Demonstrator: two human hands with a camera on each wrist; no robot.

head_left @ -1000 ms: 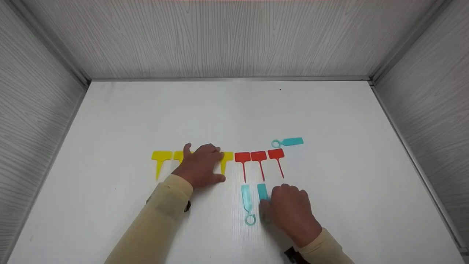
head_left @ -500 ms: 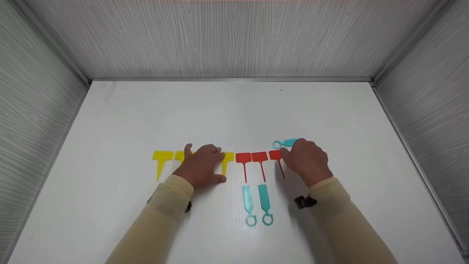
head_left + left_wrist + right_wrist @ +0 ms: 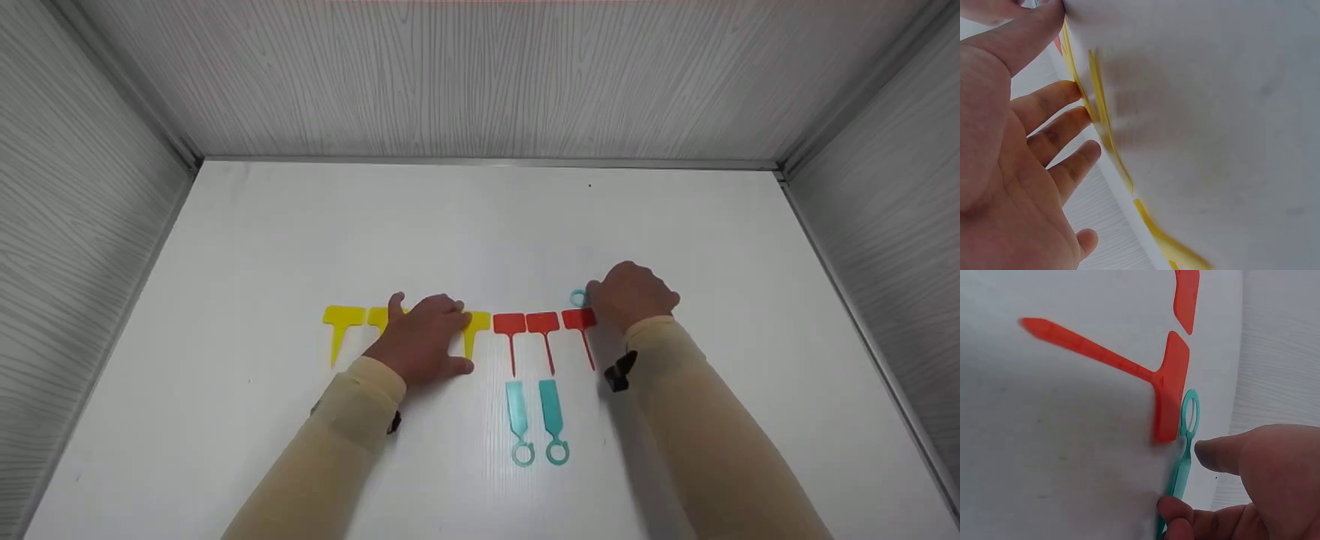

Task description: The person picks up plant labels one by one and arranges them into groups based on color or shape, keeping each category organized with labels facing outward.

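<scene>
right hand (image 3: pixel 631 295) fingers (image 3: pixel 1176 512) curled onto the teal ring tag (image 3: pixel 1184 444), thumb just beside its stem, ring poking out past the fingertips next to the nearest red t-marker (image 3: pixel 581 321). left hand (image 3: pixel 420 337) flat, fingers (image 3: pixel 1058 121) straight, pressing on the yellow t-markers (image 3: pixel 343 319). two teal tags (image 3: pixel 536 420) lie near the wrists on the white table (image 3: pixel 480 225).

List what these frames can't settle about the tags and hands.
- Third teal tag: head view shows only its ring; the right hand covers the rest.
- Right hand's grip: right wrist view cuts off the tag's body at the bottom edge.
- Yellow tags: the left hand covers the middle of the row, so the count is uncertain; blurred in the left wrist view.
</scene>
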